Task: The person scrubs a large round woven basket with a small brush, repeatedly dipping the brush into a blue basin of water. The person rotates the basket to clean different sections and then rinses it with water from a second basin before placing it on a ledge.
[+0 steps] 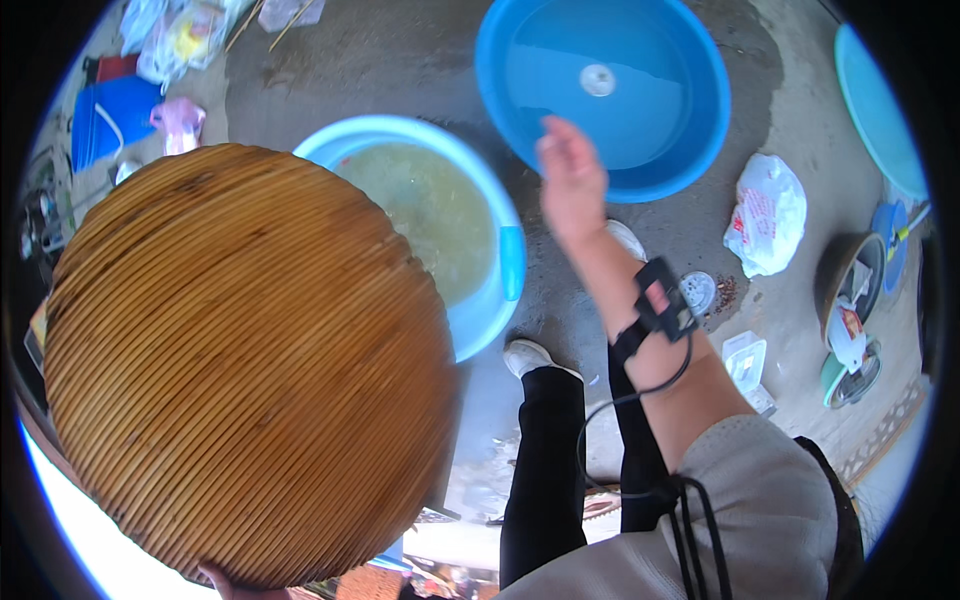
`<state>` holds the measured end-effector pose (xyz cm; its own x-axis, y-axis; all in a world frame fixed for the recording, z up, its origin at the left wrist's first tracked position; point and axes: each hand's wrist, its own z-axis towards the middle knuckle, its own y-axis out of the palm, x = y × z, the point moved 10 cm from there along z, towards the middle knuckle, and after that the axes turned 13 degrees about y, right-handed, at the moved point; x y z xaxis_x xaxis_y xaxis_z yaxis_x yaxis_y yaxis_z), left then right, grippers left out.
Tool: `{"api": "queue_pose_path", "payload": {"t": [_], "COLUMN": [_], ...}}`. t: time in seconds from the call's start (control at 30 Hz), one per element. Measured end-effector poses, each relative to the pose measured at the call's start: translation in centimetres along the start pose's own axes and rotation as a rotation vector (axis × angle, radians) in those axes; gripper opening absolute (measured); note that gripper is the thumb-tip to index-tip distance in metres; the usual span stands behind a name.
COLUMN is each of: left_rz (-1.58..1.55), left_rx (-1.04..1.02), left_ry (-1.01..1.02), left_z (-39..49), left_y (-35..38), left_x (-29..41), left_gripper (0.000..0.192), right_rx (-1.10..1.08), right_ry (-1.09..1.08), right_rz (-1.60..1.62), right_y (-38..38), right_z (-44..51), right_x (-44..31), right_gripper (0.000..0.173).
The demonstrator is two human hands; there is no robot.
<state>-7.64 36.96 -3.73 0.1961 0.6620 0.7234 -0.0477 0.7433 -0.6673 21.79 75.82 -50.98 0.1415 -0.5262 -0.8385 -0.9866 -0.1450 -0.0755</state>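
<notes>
A large round tray of reed-like stalks (255, 360) fills the left of the head view, its ribbed face turned up. My left hand (236, 590) grips its near rim at the bottom edge of the picture; most of that hand is hidden. Past the tray, partly covered by it, a light blue plastic tub (487, 330) holds cloudy greenish water. My right hand (574, 176) hangs empty in the air, slightly blurred, before the near rim of a darker blue basin (709, 142). Clear water stands in that basin, with a pale round spot at its bottom.
My shoes (529, 356) stand on the wet concrete floor (367, 60). To the right are a white plastic bag (769, 214), a small perforated dish (697, 292), a clear plastic box (744, 360) and a brown basin (829, 289). Plastic bags (184, 37) and a blue container (112, 120) lie upper left.
</notes>
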Motion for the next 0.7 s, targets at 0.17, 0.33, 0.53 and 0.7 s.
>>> {"api": "queue_pose_path", "payload": {"t": [0.17, 0.33, 0.53, 0.7], "left_rz": [-0.309, -0.533, -0.434, -0.482], "left_rx": [-0.046, -0.027, -0.21, -0.206], "left_ry": [-0.1, -0.138, 0.005, -0.091], "left_z": [-0.8, -2.1, -4.5, -5.6], "left_y": [4.7, 15.8, 26.0, 29.2], "left_x": [-0.7, -1.6, 1.2, 1.3], "left_gripper": [0.068, 0.063, 0.079, 0.07], "right_rx": [0.34, 0.474, 0.033, -0.497], "right_ry": [0.283, -0.01, 0.671, -0.323], "right_rz": [-0.131, -0.099, 1.233, 0.372], "right_y": [-15.6, -19.7, -6.2, 5.1], "right_z": [10.1, 16.5, 15.3, -2.0], "right_x": [3.5, 3.7, 5.0, -16.3], "right_gripper": [0.046, 0.048, 0.029, 0.039]}}
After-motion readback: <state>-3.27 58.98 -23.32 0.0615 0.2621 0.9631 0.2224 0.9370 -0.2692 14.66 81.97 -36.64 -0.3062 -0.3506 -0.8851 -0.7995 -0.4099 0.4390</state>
